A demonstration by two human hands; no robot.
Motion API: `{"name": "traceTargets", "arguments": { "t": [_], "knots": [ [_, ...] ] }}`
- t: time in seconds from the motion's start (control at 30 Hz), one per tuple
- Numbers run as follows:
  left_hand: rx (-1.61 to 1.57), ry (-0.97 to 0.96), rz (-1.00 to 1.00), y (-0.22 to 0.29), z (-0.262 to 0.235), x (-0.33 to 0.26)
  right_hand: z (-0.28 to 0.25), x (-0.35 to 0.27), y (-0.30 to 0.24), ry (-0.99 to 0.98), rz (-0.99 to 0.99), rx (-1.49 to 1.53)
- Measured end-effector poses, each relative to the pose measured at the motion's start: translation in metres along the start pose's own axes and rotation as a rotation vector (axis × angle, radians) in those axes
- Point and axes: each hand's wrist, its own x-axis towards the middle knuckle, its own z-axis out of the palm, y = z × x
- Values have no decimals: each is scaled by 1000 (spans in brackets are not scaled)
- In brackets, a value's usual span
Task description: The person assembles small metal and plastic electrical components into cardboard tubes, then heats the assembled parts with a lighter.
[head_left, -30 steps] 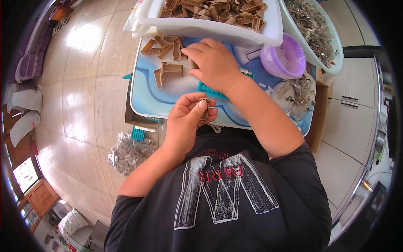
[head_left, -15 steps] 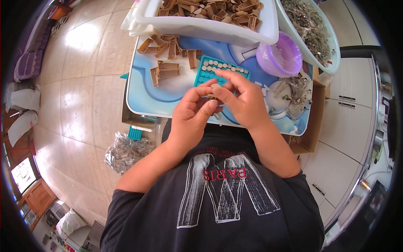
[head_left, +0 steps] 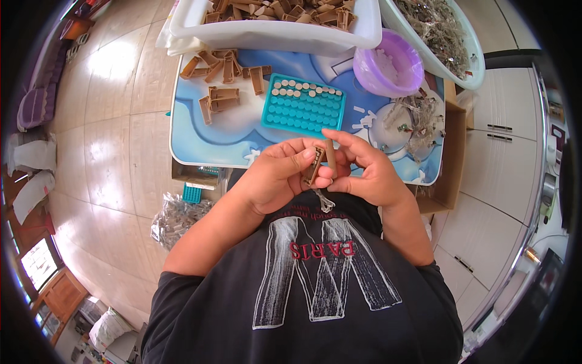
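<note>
- Two hands meet in front of my chest, just on the near side of the teal tray (head_left: 303, 109), which I take as my landmark.
- My left hand (head_left: 280, 176) is closed around a small brown plastic piece (head_left: 314, 165), thumb pressed on its upper end.
- My right hand (head_left: 370, 173) pinches a second brown strip (head_left: 331, 156) upright between thumb and forefinger, touching the piece in the left hand.
- A thin bit of wire or metal (head_left: 324, 200) hangs below the two hands; I cannot tell exactly what it is.
- The teal tray lies flat on the blue-and-white surface (head_left: 200, 133), with small pale round pieces filling its far rows and the nearer holes bare.
- Left of the tray, loose brown pieces (head_left: 221, 82) lie scattered on the surface.
- Beyond the tray stands a white bin (head_left: 273, 36) heaped with more brown pieces.
- Right of the tray sits a purple bowl (head_left: 388, 64) with small white bits inside.
- Right and nearer than the bowl lies a tangle of clear bags and small metal parts (head_left: 415, 118).
- Farther right, a white oval tub (head_left: 448, 36) holds greyish parts.
- On the floor, left and nearer than the tray, lies a clear bag of metal parts (head_left: 179, 218).
</note>
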Motion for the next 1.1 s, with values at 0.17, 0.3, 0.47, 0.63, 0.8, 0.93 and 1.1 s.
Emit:
{"name": "traceTargets", "arguments": {
  "t": [0.17, 0.3, 0.47, 0.63, 0.8, 0.93, 1.1],
  "knots": [
    [53, 74, 3, 1, 9, -2, -7, -2, 3, 125, -209, -365],
    [264, 310, 223, -3, 17, 1, -4, -2, 12, 391, -383, -210],
    [263, 400, 381, -5, 14, 5, 14, -10, 1, 339, -289, -287],
    [244, 447, 480, -7, 16, 7, 35, -8, -6, 227, -224, -474],
    [279, 435, 461, -7, 18, 5, 37, -5, -10, 325, -203, -502],
    [232, 408, 381, -6, 18, 2, 28, 2, -8, 412, -261, -559],
    [212, 441, 416, -6, 16, 1, 27, -2, -3, 314, -264, -361]
  ]
}}
